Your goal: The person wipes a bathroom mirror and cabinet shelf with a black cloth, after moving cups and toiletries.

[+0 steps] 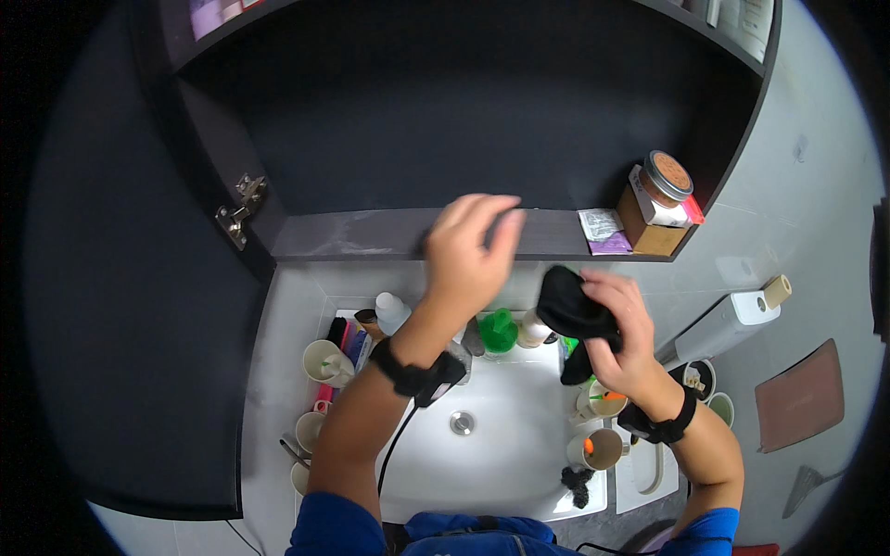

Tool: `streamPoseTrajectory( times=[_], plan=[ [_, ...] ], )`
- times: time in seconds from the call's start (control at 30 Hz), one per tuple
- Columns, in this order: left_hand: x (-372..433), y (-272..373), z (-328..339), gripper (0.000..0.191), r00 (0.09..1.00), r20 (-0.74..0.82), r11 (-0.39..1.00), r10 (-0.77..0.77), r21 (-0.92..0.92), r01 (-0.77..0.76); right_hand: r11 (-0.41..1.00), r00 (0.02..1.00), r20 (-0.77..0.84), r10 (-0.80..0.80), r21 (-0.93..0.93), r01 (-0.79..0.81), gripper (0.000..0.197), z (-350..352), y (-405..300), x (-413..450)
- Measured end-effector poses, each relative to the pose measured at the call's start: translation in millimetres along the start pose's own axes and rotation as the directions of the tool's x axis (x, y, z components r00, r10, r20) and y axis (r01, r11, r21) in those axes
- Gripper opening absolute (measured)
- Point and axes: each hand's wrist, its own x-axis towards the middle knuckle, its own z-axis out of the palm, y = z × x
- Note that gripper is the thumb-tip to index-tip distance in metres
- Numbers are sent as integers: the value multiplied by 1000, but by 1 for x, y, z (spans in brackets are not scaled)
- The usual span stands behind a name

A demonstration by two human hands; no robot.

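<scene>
My right hand (629,333) grips a bunched black cloth (573,306) over the right rear of the white sink (500,445). Part of the cloth hangs down below my fingers. My left hand (467,254) is raised in front of the dark cabinet's bottom shelf (354,233), thumb and fingers apart, with nothing visible in it. To its right on that shelf lie a white and purple packet (606,233) and a cardboard box (657,236). A jar with an orange-brown lid (669,175) sits on top of the stacked boxes.
The cabinet door (132,313) stands open at left on a metal hinge (240,208). A green pump bottle (498,332) and a white bottle (391,311) line the sink's back. Cups (327,361) crowd the left rim; mugs (599,448) and a dark scrubber (577,485) sit right.
</scene>
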Motion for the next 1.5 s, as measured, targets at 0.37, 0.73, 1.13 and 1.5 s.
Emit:
streamPoseTrajectory(
  times=[0.37,0.73,1.13,1.5],
  plan=[
    [-83,-22,-86,10,654,-438,787,-617,-308,535,408,558,308,-770,-435,803,25,154,-29,212],
    [-77,-28,-91,12,571,-451,724,-687,-494,482,335,428,847,-315,-322,885,32,163,14,193],
    [-86,-16,-83,12,487,-421,634,-765,-626,454,794,863,460,206,-595,128,34,107,-14,135],
    [-94,-15,-125,11,392,-526,655,-755,-634,411,796,716,501,487,-591,-128,48,220,-59,154]
  ],
)
